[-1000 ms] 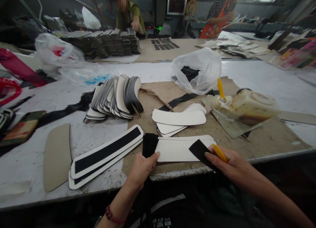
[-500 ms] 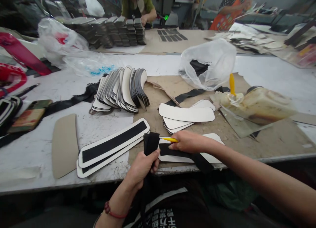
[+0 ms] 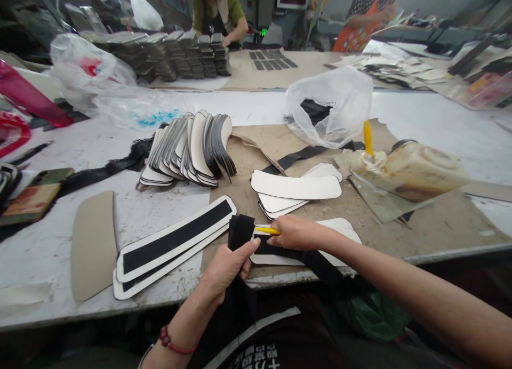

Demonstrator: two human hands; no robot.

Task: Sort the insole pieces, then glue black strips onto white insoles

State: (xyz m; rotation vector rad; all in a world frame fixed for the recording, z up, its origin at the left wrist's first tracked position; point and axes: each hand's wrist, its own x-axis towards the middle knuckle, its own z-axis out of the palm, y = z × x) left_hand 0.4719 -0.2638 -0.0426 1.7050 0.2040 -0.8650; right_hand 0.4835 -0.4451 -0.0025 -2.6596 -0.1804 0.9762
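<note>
My left hand (image 3: 230, 265) is closed round a folded black fabric strip (image 3: 241, 231), thumb on its near side. Part of the strip hangs below the hand over the table edge. Fingers pinched, my right hand (image 3: 292, 233) holds a slim yellow tool (image 3: 267, 231) whose tip points left at the strip's edge; its exact kind I cannot make out. Under the right hand lies a white curved panel (image 3: 276, 259) with black strip material across it. Left of my hands, two white panels with black centre bands (image 3: 176, 235) overlap. Plain white panels (image 3: 296, 184) are stacked just behind the right hand.
A row of curved panels (image 3: 196, 150) leans at centre left. A beige panel (image 3: 93, 246) and a phone (image 3: 36, 195) lie left. A plastic bag (image 3: 332, 105) and a stained glue container (image 3: 424, 169) with a yellow handle (image 3: 368, 137) stand right. Two people work behind.
The view has shifted slightly, so the table's contents sit a little further left. Both hands keep nearly the same position and hold on the black strip and the yellow tool.
</note>
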